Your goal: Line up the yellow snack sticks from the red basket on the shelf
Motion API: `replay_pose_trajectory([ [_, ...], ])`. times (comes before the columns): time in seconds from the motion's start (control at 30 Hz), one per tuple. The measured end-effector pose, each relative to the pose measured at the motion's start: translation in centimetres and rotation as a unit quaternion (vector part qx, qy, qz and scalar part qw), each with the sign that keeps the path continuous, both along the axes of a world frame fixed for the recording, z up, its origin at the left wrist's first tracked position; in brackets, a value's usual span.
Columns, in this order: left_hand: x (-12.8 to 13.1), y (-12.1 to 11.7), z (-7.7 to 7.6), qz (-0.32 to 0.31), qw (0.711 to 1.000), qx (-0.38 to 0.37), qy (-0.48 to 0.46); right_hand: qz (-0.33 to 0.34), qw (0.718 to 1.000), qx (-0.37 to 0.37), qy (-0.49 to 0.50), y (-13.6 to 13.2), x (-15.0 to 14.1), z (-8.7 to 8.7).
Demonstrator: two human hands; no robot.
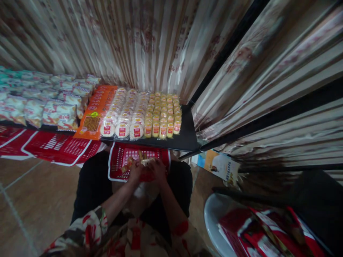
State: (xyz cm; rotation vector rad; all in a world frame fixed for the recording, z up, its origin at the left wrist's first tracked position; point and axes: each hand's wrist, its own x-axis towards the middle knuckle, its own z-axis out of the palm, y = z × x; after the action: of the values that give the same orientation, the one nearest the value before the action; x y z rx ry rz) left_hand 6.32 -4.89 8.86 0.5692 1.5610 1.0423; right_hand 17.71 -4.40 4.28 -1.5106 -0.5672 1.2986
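A red plastic basket [166, 153] with a white rim rests across my lap. Over it, a small clear-wrapped snack packet [147, 162] lies between my two hands. My right hand [158, 169] is closed on the packet's right end. At its left end, my left hand [136, 171] is closed with the fingertips against the wrapper; dimness blurs the exact grip. Beside my left hand, an orange-yellow wrapped snack [127, 166] lies in the basket. A few brown stick-like pieces [142, 155] show just beyond my fingers.
Ahead, a black shelf [189, 128] bears rows of yellow wrapped snacks [163, 117], round white wrapped cakes [122, 129], an orange bag [92, 112] and white bags [60, 114]. More red baskets [57, 144] sit at left. A grey tub [214, 214] with red packs stands at right.
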Motion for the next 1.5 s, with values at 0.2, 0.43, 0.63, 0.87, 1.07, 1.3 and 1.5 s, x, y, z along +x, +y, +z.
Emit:
replay_pose_trajectory([
  [0.2, 0.6, -0.3, 1.9, 0.017, 0.999, 0.025, -0.034, -0.029, 0.997, 0.021, 0.07, -1.0, 0.0, 4.2],
  [0.43, 0.8, 0.0, 4.6, -0.006, 0.997, 0.068, -0.042, -0.02, 0.989, 0.05, 0.138, -2.7, 0.0, 8.0],
  [0.63, 2.3, 0.4, 6.9, -0.007, 0.996, 0.074, -0.054, 0.005, 0.988, 0.095, 0.123, -4.0, 0.7, 8.5],
  [0.87, 3.4, 0.7, 7.9, -0.014, 0.991, 0.086, -0.101, 0.002, 0.989, 0.136, 0.062, -4.2, 1.5, 9.1],
  [1.07, 2.7, 1.6, 8.8, 0.017, 0.982, 0.095, -0.16, 0.004, 0.982, 0.169, 0.088, -3.7, 0.8, 10.4],
  [1.3, 1.5, 3.3, 10.6, 0.036, 0.971, 0.118, -0.205, -0.041, 0.969, 0.124, 0.21, -2.0, -0.9, 12.6],
  [1.5, 0.5, 4.3, 11.3, 0.007, 0.97, 0.15, -0.191, -0.054, 0.969, 0.136, 0.202, -0.3, -2.0, 12.9],
])
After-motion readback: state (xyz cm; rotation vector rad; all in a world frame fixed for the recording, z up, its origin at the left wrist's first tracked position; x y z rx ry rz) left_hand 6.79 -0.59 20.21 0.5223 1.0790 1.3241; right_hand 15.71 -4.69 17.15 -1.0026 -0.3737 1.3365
